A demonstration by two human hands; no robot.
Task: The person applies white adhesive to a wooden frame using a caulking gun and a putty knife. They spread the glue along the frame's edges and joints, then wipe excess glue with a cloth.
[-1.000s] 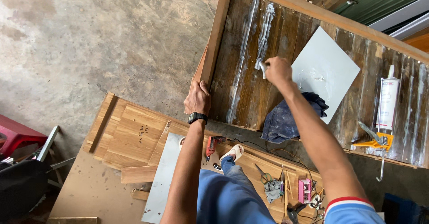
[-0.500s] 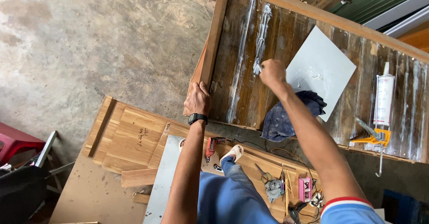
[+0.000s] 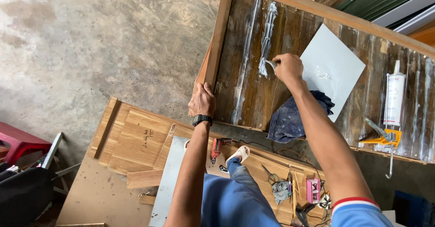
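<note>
Down comes the right hand point(image 3: 288, 67) along the pale streak, lower on the board than it sat a moment back, fingers closed tight around a small flat scraper blade point(image 3: 271, 64) whose tip presses into the white filler. Left hand point(image 3: 202, 101) hasn't budged: it is clamped over the light wooden frame edge point(image 3: 220, 41) of the big dark plank door panel point(image 3: 253, 73), thumb and fingers wrapped round, a black wristwatch point(image 3: 202, 119) just below.

Now the progress, as I read it: two seams near the frame side already carry smeared white filler point(image 3: 267, 32), the one under the blade being worked downward, its lower stretch looking thinner (hard to say whether that part is finished). Seams farther to the right show only faint pale traces, so I'd judge most of the panel is left to do.

Moving outward: a pale grey square sheet point(image 3: 333, 66) lies on the planks just beside the working hand, with a dab of filler on it, and a crumpled dark blue rag point(image 3: 290, 118) is tucked at its lower corner. Well off to the right rests a white sealant tube in an orange caulking gun point(image 3: 392, 118). Below, on the floor boards, a red power drill point(image 3: 216, 148).
</note>
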